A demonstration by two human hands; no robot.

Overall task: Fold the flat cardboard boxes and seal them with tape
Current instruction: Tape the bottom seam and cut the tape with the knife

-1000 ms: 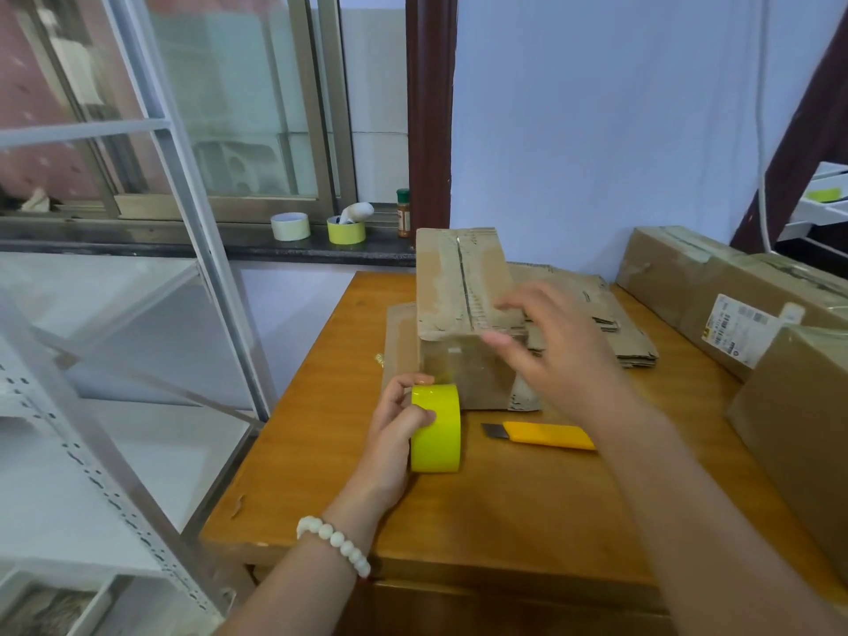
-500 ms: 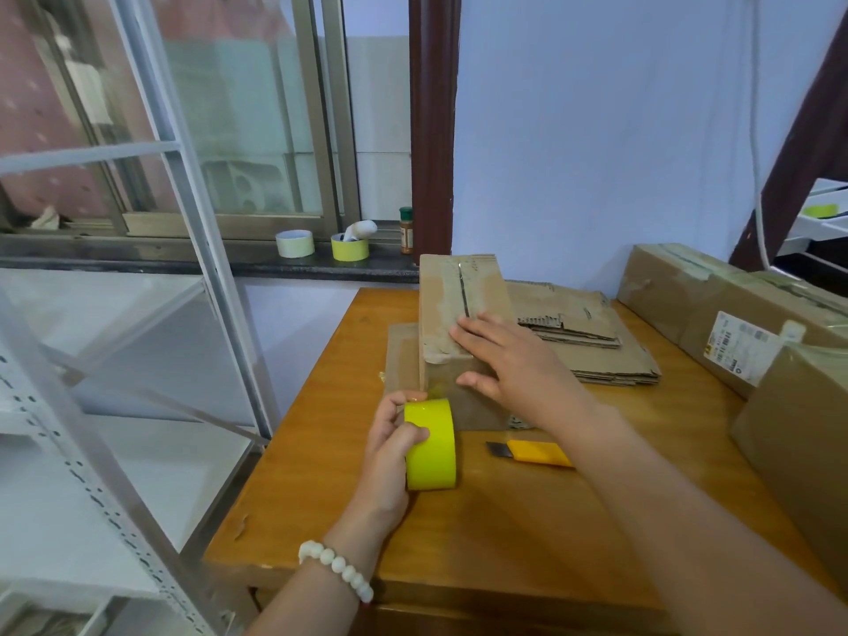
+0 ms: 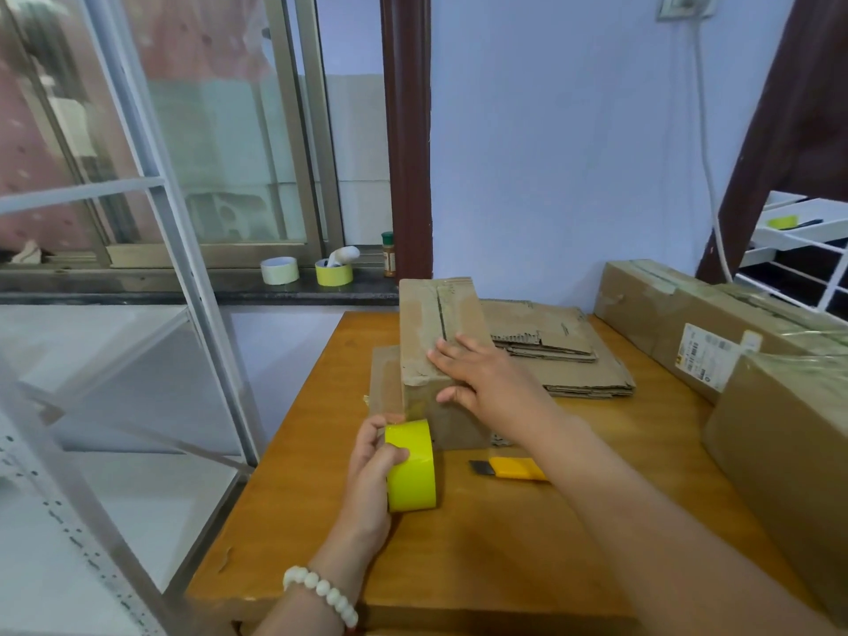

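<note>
- Yellow tape roll (image 3: 411,470) stood on edge on the wooden table (image 3: 504,543), just in front of the box's near-left corner. Your left hand (image 3: 371,475) gripped it, fingers curled round its rim.
- Folded box (image 3: 422,323) stood mid-table, its top seam showing.
- Your right hand (image 3: 491,383) lay flat on the box's near top edge, fingers straight.
- Yellow knife (image 3: 516,469) lay just right of the roll.
- Flat cardboard (image 3: 583,378) was stacked right of the box.
</note>
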